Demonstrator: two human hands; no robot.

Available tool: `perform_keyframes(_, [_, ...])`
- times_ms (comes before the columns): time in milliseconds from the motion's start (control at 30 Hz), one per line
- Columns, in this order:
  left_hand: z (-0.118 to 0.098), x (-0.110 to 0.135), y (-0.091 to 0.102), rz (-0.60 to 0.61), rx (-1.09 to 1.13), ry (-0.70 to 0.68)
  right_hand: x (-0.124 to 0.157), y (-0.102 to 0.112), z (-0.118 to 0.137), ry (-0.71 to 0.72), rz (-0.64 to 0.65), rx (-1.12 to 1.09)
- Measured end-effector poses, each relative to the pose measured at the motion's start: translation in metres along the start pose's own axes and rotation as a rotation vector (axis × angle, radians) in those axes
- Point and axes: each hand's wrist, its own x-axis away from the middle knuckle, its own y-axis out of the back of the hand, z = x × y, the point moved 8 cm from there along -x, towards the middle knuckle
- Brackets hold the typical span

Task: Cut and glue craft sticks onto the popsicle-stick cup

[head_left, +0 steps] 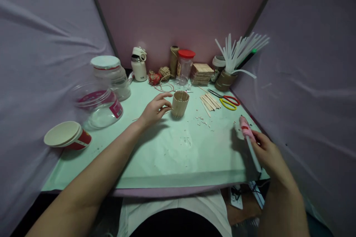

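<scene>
A small round cup made of upright wooden sticks (179, 105) stands on the pale green table. Beside its left wall is my left hand (156, 109), fingers curved and apart; whether the fingertips touch the cup I cannot tell. Over the table's right edge, my right hand (264, 152) is wrapped around a pink hot glue gun (246, 127). A long whitish glue stick (253, 153) sticks out of the gun's rear toward me. To the right of the cup lie a pile of flat wooden sticks (210, 102) and scissors (228, 100) with red and yellow handles.
Clear plastic tubs (101, 113) and paper cups (68, 136) stand at the left. Along the back are a white bottle (139, 68), twine balls (164, 74), a red-lidded jar (184, 68), stacked wooden squares (202, 74) and a pot of glue sticks (226, 80). Small scraps (203, 121) lie mid-table.
</scene>
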Motion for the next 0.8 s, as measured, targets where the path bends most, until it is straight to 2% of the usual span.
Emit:
perform_keyframes(67, [-0.002,-0.011,-0.001,0.107,-0.014,-0.040,0.008,-0.010,0.019,-0.064,0.098,-0.273])
perform_keyframes(167, [0.000,-0.027,-0.005,0.206,0.006,-0.059,0.016,-0.030,0.048,-0.160,0.122,-0.682])
perform_keyframes(267, [0.008,-0.036,-0.010,0.263,0.035,-0.058,0.022,-0.059,0.075,-0.183,0.143,-0.942])
perform_keyframes(367, [0.016,-0.040,-0.015,0.291,0.067,-0.049,0.026,-0.085,0.095,-0.151,0.214,-1.009])
perform_keyframes(467, [0.021,-0.041,-0.017,0.301,0.116,-0.050,0.029,-0.101,0.103,-0.157,0.270,-1.035])
perform_keyframes(667, [0.028,-0.044,-0.018,0.246,0.243,0.004,0.023,-0.107,0.108,-0.156,0.297,-1.057])
perform_keyframes(800, [0.031,-0.042,-0.015,0.203,0.427,0.156,0.024,-0.103,0.111,-0.142,0.309,-1.093])
